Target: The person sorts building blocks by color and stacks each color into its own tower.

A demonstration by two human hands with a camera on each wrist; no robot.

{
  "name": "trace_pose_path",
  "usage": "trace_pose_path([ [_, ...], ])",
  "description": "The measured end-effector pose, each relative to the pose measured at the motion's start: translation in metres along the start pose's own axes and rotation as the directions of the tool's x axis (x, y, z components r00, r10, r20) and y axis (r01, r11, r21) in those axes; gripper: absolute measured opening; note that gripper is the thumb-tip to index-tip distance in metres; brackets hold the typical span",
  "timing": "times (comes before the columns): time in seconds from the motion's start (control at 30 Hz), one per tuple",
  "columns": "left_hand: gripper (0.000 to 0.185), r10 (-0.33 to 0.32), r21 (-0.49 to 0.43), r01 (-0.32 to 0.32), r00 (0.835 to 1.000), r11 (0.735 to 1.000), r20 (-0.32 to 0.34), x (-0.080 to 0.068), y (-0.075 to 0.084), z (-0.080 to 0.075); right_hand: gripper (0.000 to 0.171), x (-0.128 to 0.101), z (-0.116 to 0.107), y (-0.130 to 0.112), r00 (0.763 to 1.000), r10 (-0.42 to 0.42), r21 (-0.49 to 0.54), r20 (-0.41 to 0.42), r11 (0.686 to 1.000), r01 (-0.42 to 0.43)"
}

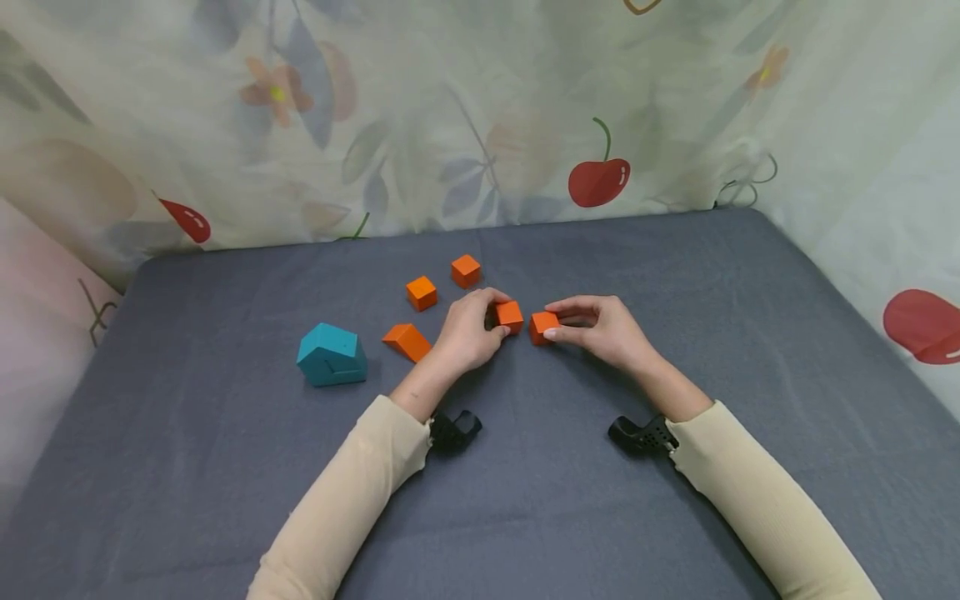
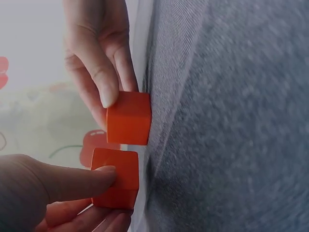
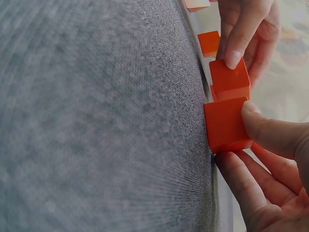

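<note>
Head view: left hand [image 1: 467,333] pinched one orange cube [image 1: 509,316] at frame centre; right hand [image 1: 600,329] pinched another cube [image 1: 542,326].
Handling: likely light, rigid, smooth; best gripped on opposite flat faces.

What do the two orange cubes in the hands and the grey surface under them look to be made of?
Orange cubes: probably painted wood or hard plastic; matte, even colour, crisp edges, no grain showing. Grey surface: woven fabric, likely a stretched sheet; the wrist views show a fine knit-like weave and soft creases.

2 cubes [image 1: 525,321] sat side by side mid-mattress [image 1: 675,517], near but apart; 2 more cubes [image 1: 442,282] behind-left twd back edge; wedge [image 1: 407,341] & house block [image 1: 331,356] further left.
</note>
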State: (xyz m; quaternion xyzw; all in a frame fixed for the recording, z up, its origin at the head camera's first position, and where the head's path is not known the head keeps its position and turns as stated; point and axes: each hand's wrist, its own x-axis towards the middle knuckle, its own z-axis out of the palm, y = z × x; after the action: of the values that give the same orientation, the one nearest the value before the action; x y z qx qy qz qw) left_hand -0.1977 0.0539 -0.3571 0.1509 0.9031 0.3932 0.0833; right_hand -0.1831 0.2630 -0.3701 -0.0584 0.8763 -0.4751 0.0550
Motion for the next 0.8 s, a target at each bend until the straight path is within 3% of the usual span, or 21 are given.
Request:
trace_pose_path([
  [0.37,0.035,0.037,0.021,-0.038,0.998,0.999,0.053,-0.0043,0.0053,0.0031,0.039,-0.0007,-0.0005,-0.0002,1.0,-0.018,-0.009,-0.004,1.0,0.018],
  [0.8,0.034,0.057,0.016,-0.058,0.997,0.998,0.06,-0.0035,0.0047,0.0091,0.039,-0.0012,-0.0008,-0.0014,1.0,-0.021,0.01,0.001,1.0,0.021],
])
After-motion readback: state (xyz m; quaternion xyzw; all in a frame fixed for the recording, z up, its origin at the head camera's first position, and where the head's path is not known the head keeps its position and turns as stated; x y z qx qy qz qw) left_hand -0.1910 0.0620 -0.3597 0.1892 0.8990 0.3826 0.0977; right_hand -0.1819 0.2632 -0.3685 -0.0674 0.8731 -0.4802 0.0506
